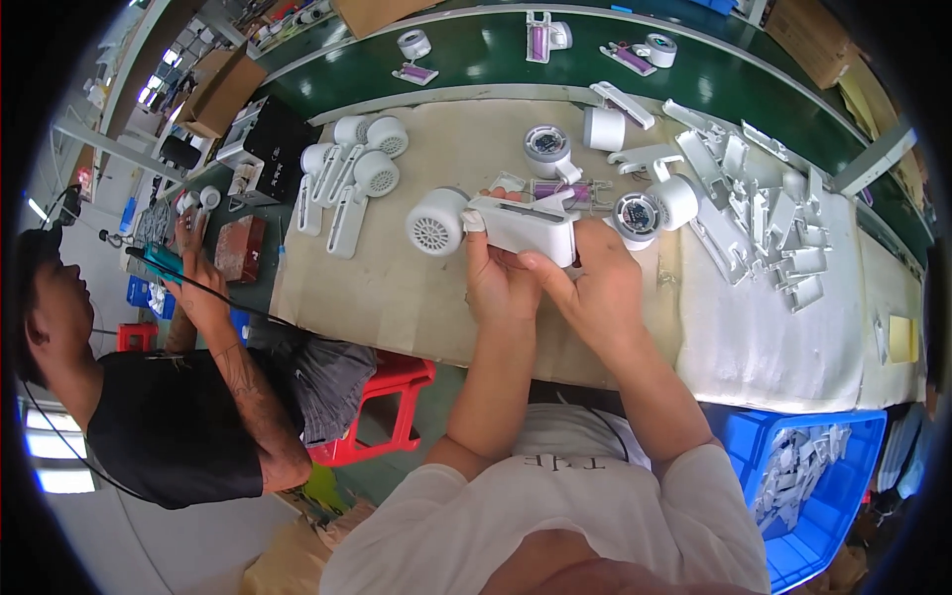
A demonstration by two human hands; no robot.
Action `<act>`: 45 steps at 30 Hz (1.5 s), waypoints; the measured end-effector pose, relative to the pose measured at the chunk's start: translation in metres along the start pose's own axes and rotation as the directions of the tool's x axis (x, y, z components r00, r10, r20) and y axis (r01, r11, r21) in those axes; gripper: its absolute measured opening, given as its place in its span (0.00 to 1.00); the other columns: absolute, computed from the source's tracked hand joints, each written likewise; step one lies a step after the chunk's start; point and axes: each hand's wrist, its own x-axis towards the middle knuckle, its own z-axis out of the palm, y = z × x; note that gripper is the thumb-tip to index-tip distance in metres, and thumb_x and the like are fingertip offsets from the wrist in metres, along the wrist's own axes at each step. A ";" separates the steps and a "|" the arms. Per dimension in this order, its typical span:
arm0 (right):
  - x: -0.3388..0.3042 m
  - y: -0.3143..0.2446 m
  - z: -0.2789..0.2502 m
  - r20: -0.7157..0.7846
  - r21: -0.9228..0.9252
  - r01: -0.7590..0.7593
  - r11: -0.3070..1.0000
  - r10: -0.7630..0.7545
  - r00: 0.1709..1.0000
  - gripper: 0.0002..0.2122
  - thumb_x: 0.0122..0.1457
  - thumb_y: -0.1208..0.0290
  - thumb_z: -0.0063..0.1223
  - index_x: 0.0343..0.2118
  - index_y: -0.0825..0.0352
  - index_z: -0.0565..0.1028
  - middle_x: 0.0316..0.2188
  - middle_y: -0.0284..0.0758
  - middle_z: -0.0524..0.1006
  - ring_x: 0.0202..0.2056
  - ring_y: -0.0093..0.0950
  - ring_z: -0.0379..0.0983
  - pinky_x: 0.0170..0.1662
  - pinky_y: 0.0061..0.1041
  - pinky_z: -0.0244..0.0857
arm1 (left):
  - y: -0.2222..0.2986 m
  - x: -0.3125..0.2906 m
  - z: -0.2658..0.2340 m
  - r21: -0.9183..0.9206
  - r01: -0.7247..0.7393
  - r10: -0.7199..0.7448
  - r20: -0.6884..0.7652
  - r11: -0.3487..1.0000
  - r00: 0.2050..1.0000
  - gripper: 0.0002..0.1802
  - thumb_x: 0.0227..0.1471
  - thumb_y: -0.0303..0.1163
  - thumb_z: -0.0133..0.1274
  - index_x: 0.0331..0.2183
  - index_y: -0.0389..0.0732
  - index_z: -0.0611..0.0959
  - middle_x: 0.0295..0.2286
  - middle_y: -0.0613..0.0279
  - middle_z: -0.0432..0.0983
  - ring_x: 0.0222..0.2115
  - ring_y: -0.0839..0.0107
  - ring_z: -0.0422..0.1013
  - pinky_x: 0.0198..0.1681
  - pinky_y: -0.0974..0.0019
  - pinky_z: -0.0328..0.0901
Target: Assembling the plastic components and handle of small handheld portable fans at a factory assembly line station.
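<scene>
Both hands hold a white handheld device above the near side of the table; its round grille head points left. My left hand wraps the handle next to the head, with a white covering on one fingertip. Closed on the handle's far right end is my right hand, its thumb pressed along the near side. Just beyond my hands lies a purple part with wires, partly hidden. An open-ended round head sits behind it, and another head with its circuitry showing lies beside my right hand.
Several grille-headed devices lie at the left. Loose white handle shells are heaped at the right. A green conveyor carries parts beyond the table. A blue bin stands lower right. At left, a person holds a teal tool.
</scene>
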 end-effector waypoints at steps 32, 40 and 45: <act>0.012 0.015 -0.040 -0.062 -0.125 0.227 0.966 -0.236 0.970 0.20 0.41 0.67 0.62 0.39 0.66 0.71 0.35 0.39 0.73 0.38 0.35 0.70 0.42 0.32 0.63 | 0.001 -0.020 0.004 0.372 -0.211 0.139 0.209 0.904 0.968 0.20 0.54 0.31 0.44 0.48 0.34 0.66 0.45 0.50 0.67 0.45 0.60 0.66 0.49 0.59 0.62; 0.005 0.024 -0.031 0.095 -0.066 0.393 0.917 -0.386 0.917 0.25 0.40 0.72 0.59 0.45 0.65 0.66 0.42 0.37 0.71 0.47 0.39 0.64 0.52 0.38 0.55 | 0.015 -0.016 0.000 0.092 0.185 -0.200 0.198 0.978 0.959 0.20 0.55 0.31 0.41 0.48 0.33 0.65 0.46 0.50 0.66 0.48 0.61 0.64 0.52 0.57 0.59; -0.003 0.035 -0.037 -0.011 0.014 0.370 0.929 -0.370 0.929 0.23 0.42 0.74 0.57 0.44 0.66 0.66 0.39 0.38 0.71 0.46 0.37 0.65 0.51 0.38 0.56 | 0.025 -0.006 0.011 0.108 0.207 -0.224 0.172 0.972 0.959 0.18 0.55 0.32 0.41 0.46 0.34 0.66 0.46 0.50 0.66 0.48 0.61 0.63 0.53 0.56 0.58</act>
